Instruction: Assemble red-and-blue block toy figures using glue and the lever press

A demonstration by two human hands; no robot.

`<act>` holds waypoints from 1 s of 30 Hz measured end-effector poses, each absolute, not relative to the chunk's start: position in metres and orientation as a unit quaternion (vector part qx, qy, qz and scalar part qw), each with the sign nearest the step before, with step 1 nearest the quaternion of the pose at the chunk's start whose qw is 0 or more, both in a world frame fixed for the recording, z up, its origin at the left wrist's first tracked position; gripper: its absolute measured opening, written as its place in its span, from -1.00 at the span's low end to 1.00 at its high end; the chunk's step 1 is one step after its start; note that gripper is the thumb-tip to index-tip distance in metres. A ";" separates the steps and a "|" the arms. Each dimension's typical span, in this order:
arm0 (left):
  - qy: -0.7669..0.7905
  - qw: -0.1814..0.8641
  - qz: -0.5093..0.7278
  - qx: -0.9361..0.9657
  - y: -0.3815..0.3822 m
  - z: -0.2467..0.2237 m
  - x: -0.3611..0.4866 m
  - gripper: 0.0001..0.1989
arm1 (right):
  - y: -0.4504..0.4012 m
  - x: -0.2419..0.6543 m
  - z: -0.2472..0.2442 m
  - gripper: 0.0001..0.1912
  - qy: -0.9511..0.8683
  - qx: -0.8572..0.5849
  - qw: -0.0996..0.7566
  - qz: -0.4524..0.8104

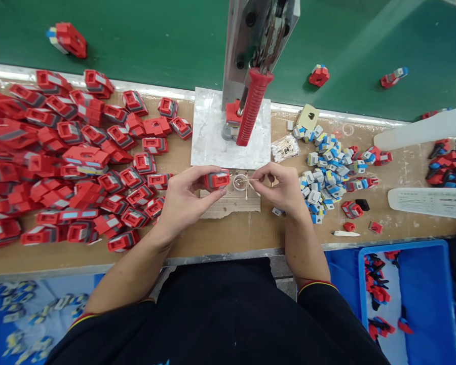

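Note:
My left hand (188, 197) is closed around a red plastic part (217, 179) with a grey band, held over a scrap of cardboard (228, 205). Between the thumb and fingers of my right hand (279, 185) is a thin cotton swab (247, 180). Its tip reaches into a small round clear cup (240, 183), which stands between my two hands. Another swab (246, 193) lies by the cup. To the right of my right hand is a heap of small white, blue and yellow parts (327, 172).
A hand press with a red handle (254, 106) stands on a metal plate (205, 126) ahead. Many red parts (79, 152) cover the left. A bag of swabs (285, 148) lies right of the plate. A blue bin (425, 289) sits lower right; a green belt (155, 40) runs behind.

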State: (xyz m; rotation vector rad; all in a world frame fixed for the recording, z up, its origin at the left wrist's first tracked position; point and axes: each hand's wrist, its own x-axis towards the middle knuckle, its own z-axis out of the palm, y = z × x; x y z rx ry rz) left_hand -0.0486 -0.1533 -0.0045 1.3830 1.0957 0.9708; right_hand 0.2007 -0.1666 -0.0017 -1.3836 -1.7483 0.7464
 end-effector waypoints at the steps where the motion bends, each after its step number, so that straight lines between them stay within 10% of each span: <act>1: 0.460 0.531 0.409 0.582 -0.153 -0.005 -0.048 -0.62 | -0.167 0.202 0.000 -0.88 -0.672 -0.540 0.413 0.294; 7: 0.451 0.505 0.409 0.612 -0.157 -0.013 -0.044 -0.64 | -0.173 0.188 0.004 -0.74 -0.558 -0.435 0.634 0.314; 30: 0.441 0.502 0.392 0.632 -0.160 -0.015 -0.042 -0.65 | -0.177 0.169 -0.002 -0.72 -0.582 -0.443 0.570 0.374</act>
